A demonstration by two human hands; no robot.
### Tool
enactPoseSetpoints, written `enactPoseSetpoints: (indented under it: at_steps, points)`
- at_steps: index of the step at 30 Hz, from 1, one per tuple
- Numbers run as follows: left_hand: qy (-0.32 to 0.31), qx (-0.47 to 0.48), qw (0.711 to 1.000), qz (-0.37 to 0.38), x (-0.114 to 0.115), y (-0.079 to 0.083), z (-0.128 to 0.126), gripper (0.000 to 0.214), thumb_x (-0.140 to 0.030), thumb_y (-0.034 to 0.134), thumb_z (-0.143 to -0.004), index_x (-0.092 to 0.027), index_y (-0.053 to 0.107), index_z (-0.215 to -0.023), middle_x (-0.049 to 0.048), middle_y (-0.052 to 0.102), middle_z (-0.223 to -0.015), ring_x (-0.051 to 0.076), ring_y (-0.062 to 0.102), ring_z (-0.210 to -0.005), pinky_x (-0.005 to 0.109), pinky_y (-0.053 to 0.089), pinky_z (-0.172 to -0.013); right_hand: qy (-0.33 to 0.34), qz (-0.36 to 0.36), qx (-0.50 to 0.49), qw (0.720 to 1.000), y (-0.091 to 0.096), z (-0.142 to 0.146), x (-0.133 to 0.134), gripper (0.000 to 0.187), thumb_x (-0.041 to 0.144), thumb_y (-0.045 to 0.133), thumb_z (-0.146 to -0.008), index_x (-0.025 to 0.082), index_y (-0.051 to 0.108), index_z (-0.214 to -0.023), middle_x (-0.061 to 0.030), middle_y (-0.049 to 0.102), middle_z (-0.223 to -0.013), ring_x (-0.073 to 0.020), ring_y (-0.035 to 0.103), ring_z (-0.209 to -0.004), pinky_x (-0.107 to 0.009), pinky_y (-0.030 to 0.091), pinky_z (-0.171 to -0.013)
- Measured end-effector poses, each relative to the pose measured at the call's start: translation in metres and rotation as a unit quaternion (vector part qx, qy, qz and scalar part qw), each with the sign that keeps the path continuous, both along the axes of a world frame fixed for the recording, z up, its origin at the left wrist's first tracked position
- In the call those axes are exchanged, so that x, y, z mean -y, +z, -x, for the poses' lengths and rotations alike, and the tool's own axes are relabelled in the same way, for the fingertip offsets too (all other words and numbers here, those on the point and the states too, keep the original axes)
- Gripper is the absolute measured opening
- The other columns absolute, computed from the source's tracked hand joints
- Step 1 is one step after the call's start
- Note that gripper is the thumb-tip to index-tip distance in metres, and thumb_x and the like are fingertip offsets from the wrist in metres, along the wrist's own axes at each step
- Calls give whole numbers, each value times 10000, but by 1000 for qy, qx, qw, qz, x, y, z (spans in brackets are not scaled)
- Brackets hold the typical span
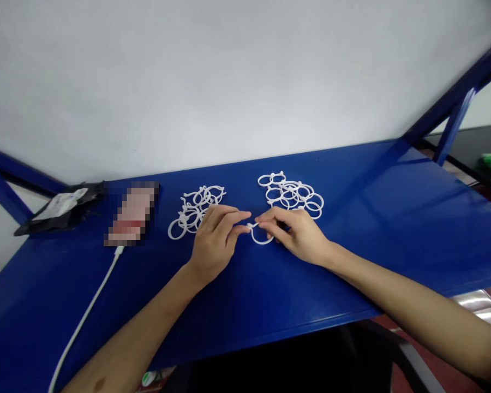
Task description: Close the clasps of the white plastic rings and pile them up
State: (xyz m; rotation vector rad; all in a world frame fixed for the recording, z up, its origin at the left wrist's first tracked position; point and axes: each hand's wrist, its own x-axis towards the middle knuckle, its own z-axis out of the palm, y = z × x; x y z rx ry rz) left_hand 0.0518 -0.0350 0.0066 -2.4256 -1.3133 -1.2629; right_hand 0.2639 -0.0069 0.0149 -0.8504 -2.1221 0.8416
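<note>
A white plastic curtain ring (262, 242) is held between my two hands, a little above or on the blue table; its ends meet near my left fingertips. My right hand (297, 232) pinches the ring's upper right side between thumb and fingers. My left hand (216, 237) has its thumb against the ring's small knob, with the index finger curved just above it. Beyond my left hand lies a pile of white curtain rings (177, 229), several showing gaps at their ends. A second pile of curtain rings (316, 201) lies beyond my right hand; these look closed.
The blue table (384, 234) runs back to a white wall. On the left lie a black plastic parcel (79, 202) and a blurred-out phone (133, 210), from which a white cable (84, 319) trails toward the front edge. Blue metal posts (454, 128) rise at the table's sides.
</note>
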Motion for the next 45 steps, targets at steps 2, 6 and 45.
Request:
enactPoseSetpoints:
  at_steps: [2, 6, 45]
  points:
    - [1, -7, 1000, -3, 2, -2, -1, 119, -219, 586, -959, -253, 630, -1064, 10, 655, -919, 173, 607, -863, 326, 518, -808, 26, -10, 4, 1000, 0, -1, 0, 180, 301, 519, -1006, 187, 658, -1013, -13, 723, -823, -106, 653, -658, -226, 498, -626]
    - [-5, -3, 1000, -10, 6, -7, -3, 126, -184, 570, -960, -243, 641, -1045, 10, 689, -893, 179, 614, -840, 337, 500, -810, 67, -30, 23, 997, 0, -4, 0, 203, 283, 477, -1024, 190, 656, -1052, -36, 734, -930, -118, 680, -748, -248, 523, -697]
    - [248, -185, 919, 244, -18, 4, 28, 483, -490, 597, -872, -177, 570, -1239, 144, 569, -1210, 376, 480, -1166, 538, 423, -953, -320, -1, 330, 888, 9, -86, -82, 363, 427, 474, -924, 217, 752, -1024, -85, 768, -948, -256, 688, -836, -347, 454, -672]
